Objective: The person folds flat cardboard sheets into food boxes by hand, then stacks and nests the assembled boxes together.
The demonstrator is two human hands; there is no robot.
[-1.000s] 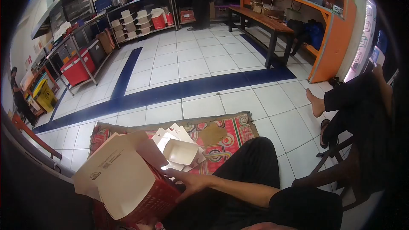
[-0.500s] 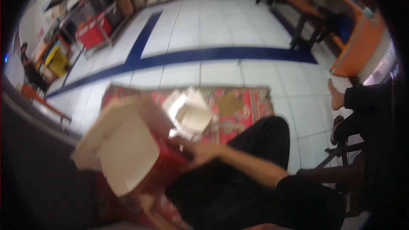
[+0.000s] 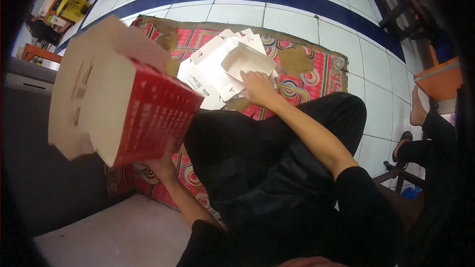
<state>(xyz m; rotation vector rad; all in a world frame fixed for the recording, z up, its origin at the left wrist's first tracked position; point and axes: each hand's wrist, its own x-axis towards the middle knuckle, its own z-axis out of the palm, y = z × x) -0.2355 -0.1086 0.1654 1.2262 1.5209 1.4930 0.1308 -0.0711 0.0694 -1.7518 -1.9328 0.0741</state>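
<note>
My left hand (image 3: 161, 163) grips a tall nested stack of red and white paper boxes (image 3: 161, 113) from below. The stack is tilted, and its open white flaps face left. At the middle of the mat, my right hand (image 3: 258, 88) has its fingers curled over the near rim of an open white paper box (image 3: 250, 61); the thumb is hidden. That box rests on several flat white cardboard blanks (image 3: 200, 74), which are fanned out and carry small dark print.
Underneath is a worn red patterned mat (image 3: 324, 66) on white tiles with blue bands. A dark cabinet (image 3: 29, 133) stands at the left, a yellow bin (image 3: 74, 6) farther off. Another person's foot (image 3: 419, 106) and dark trousers show at the right.
My right hand has left the red stack and moved to the white box on the blanks. The stack has turned in my left hand and shifted left. My view has tipped downward.
</note>
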